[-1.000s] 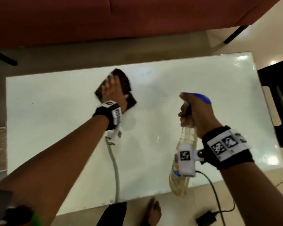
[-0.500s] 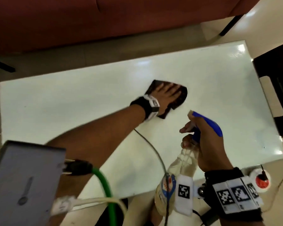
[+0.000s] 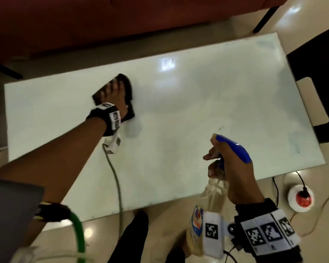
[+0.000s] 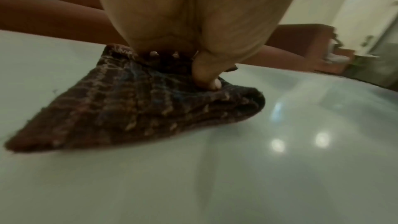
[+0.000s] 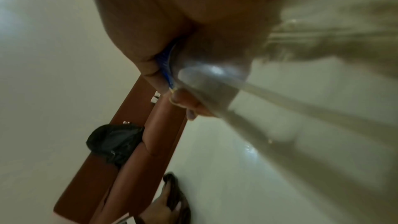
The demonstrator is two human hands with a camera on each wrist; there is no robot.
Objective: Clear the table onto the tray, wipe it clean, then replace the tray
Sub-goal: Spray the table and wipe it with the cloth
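Note:
A dark checked cloth [image 3: 127,86] lies on the white glass table [image 3: 198,111], left of its middle. My left hand [image 3: 113,95] presses flat on the cloth with its fingers stretched out; in the left wrist view the thumb [image 4: 204,72] bears down on the cloth [image 4: 133,108]. My right hand [image 3: 234,179] grips the neck of a clear spray bottle [image 3: 215,188] with a blue trigger head, held over the table's near right edge. The right wrist view shows my right hand's fingers wrapped round the bottle [image 5: 211,77]. No tray is in view.
A red sofa [image 3: 103,21] runs along the table's far side. A black chair [image 3: 315,59] stands at the right end. A white and red socket reel [image 3: 300,198] with cables lies on the floor at the near right. My leg [image 3: 135,230] is by the near edge.
My left hand swept the cloth to the right across the table's middle, then back to the left. The right hand kept hold of the bottle near the front right.

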